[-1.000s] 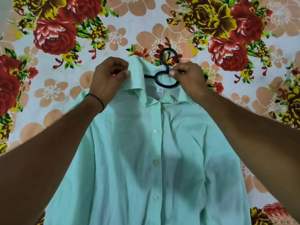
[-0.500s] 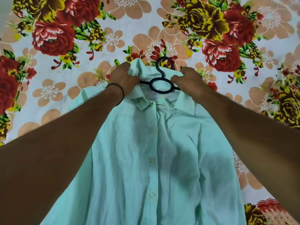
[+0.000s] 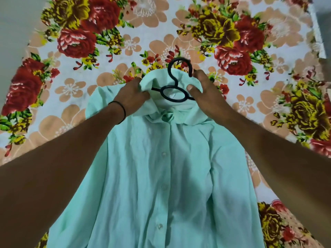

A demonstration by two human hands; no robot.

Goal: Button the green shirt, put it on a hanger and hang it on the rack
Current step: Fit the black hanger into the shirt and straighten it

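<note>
— What do you see from up there?

— I see the green shirt (image 3: pixel 157 176) lying flat on a bed sheet (image 3: pixel 75 90) with big red and yellow flowers. The cloth looks soft and thin, with many small wrinkles. Little round buttons run down the middle, and they are done up.

— And the hanger?

— The hanger (image 3: pixel 172 90) is thin, black and curly, with a ring and a hook on top. It sits in the collar; its arms are hidden under the cloth.

— What about your hands?

— My left hand (image 3: pixel 131 97) is closed, bunching the collar. My right hand (image 3: pixel 200 90) pinches the collar's other side, beside the ring. A thin black band (image 3: pixel 121 111) goes round my left wrist. The bottom of the shirt is cut off.
</note>
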